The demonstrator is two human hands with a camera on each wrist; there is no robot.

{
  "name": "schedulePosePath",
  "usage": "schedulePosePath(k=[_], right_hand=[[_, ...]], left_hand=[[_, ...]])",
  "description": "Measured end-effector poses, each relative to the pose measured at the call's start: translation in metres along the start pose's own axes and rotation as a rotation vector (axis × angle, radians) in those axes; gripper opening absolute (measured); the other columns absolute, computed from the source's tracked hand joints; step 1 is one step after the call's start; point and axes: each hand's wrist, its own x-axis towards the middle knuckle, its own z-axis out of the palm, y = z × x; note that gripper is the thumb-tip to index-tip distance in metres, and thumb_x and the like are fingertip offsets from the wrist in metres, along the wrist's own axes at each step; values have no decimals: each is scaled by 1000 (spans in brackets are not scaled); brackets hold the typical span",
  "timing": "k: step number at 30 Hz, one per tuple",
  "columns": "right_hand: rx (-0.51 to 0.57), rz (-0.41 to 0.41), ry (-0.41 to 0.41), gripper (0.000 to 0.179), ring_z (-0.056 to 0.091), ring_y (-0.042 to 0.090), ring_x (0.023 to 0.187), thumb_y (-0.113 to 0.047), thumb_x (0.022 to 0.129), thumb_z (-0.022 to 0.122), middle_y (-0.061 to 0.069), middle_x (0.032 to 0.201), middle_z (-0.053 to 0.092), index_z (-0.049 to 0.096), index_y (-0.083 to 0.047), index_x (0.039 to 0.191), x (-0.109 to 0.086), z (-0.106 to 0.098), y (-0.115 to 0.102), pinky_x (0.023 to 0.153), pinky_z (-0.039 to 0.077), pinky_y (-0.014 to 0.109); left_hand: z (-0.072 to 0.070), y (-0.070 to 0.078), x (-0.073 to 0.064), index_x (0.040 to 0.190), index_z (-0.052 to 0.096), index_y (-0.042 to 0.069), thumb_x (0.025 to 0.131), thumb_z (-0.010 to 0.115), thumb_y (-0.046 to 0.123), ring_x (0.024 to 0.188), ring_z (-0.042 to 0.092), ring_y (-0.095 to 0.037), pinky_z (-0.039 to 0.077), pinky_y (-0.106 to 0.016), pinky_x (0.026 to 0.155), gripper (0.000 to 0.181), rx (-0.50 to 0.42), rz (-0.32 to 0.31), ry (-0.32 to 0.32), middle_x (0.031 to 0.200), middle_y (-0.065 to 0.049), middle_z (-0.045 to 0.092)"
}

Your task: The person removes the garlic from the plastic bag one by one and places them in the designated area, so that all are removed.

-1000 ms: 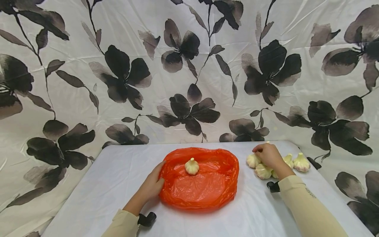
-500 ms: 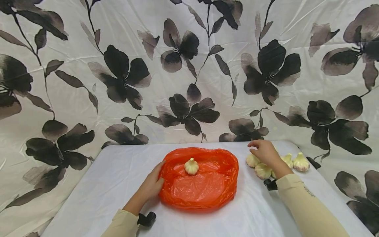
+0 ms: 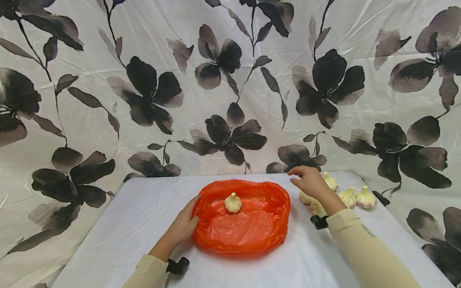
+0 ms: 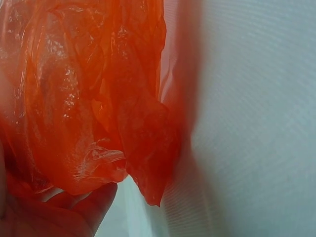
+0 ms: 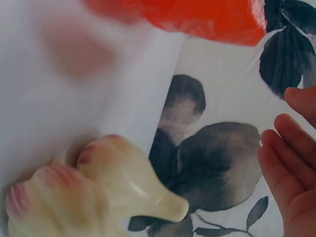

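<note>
A red plastic bag (image 3: 245, 232) spreads wide in the middle of the table, with one garlic bulb (image 3: 233, 203) inside toward its back. My left hand (image 3: 184, 221) rests against the bag's left side; in the left wrist view its fingers (image 4: 101, 202) touch the crinkled film and are partly covered by it. My right hand (image 3: 310, 184) is above the table between the bag and a group of several garlic bulbs (image 3: 366, 198), partly hiding the nearest ones. The right wrist view shows its fingers (image 5: 281, 173) extended and apart from the thumb, holding nothing.
A white cloth (image 3: 144, 208) covers the table. Its back edge meets a hanging fabric (image 3: 273, 92) with dark flower prints. Black wrist cameras (image 3: 178, 266) are strapped at both cuffs.
My right hand has moved left off the garlic group toward the bag, uncovering a bulb at the back. The left hand, the bag and the bulb in it stay put.
</note>
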Motion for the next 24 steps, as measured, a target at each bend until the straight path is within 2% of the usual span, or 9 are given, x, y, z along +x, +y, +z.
schedulePosePath(k=[4,14,24], right_hand=[[21,0,-17,19,62,33,99,-13,86,66,13,109,70,73,-11,103,4,2,-10,86,53,49],[53,29,-68,21,62,35,105,-16,87,67,10,113,70,73,-14,108,14,12,-37,90,55,47],[84,-37,-118,21,63,31,102,-16,86,68,10,110,70,73,-14,106,25,29,-68,90,55,46]], left_hand=[[0,1,0,154,22,13,91,43,6,145,30,-34,29,-55,115,68,0,-16,-2,158,-10,30],[-2,1,-2,154,22,10,91,43,4,144,32,-36,29,-56,115,67,17,12,11,157,-13,30],[-2,-1,-2,155,21,10,91,43,4,145,30,-35,28,-56,115,68,16,5,15,158,-12,29]])
